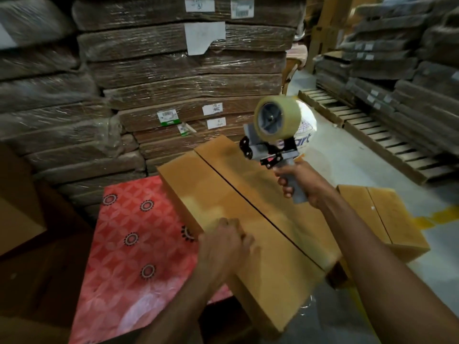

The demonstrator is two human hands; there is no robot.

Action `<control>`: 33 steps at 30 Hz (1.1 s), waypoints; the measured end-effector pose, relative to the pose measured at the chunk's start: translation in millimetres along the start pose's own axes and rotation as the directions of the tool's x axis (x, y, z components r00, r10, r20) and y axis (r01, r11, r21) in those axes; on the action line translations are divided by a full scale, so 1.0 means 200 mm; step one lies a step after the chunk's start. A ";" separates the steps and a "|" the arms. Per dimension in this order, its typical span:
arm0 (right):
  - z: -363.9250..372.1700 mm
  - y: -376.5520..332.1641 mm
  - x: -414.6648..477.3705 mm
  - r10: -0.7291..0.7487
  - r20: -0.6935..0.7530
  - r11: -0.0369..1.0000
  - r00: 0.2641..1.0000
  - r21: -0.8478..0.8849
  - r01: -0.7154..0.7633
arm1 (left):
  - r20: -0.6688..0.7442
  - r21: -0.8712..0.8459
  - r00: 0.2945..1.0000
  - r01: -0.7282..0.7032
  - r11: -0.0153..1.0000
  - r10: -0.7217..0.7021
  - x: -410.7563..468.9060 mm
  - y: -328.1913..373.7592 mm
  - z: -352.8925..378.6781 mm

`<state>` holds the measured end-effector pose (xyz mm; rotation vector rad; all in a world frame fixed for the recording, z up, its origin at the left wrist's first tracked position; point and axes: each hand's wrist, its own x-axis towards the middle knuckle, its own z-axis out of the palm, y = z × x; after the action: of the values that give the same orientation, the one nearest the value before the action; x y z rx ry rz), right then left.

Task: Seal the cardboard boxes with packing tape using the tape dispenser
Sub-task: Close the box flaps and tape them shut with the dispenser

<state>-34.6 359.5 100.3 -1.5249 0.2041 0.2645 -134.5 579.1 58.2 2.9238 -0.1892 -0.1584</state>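
1. We see a long, smooth tan cardboard box [248, 212] lying across the middle, its two top flaps meeting at a dark, open seam that runs its length with no tape on it.
2. Our left hand [223, 247] rests on the box's near left edge, fingers curled over the edge; we cannot tell whether that grip is clenched on the cardboard or only pressing on it.
3. Our right hand [300, 182] has its grip closed around the grey handle of the dispenser [273, 142], held in the air above the box's far right part, not touching it.
4. The dispenser carries a round roll of glossy clear tape [278, 117] on a grey hub, with black metal brackets below.
5. The box sits partly on a red patterned sheet [134, 256] with black ringed dots.
6. A second box [382, 219], shorter, lies just right of the first.
7. Behind stand stacks [188, 78] of flat corrugated board in crinkled plastic wrap.
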 end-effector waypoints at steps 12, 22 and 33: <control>0.45 -0.09 0.06 -0.075 0.118 0.994 0.990 -0.072 0.083 | 0.475 -0.699 0.825 0.565 -0.437 0.306 0.82 -0.47 -0.34; 0.58 -0.14 0.21 -0.080 0.151 0.991 0.985 -0.091 0.095 | 0.441 -0.625 0.760 0.642 -0.445 0.476 1.01 -0.66 -0.23; 0.58 -0.08 0.34 -0.096 0.088 0.966 0.991 -0.234 0.114 | 0.506 -0.862 0.842 0.486 0.147 0.184 1.31 -0.79 -0.41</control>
<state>30.9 478.7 99.4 -1.7545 0.0305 0.2688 151.4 713.3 80.5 1.4118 0.1503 -0.7783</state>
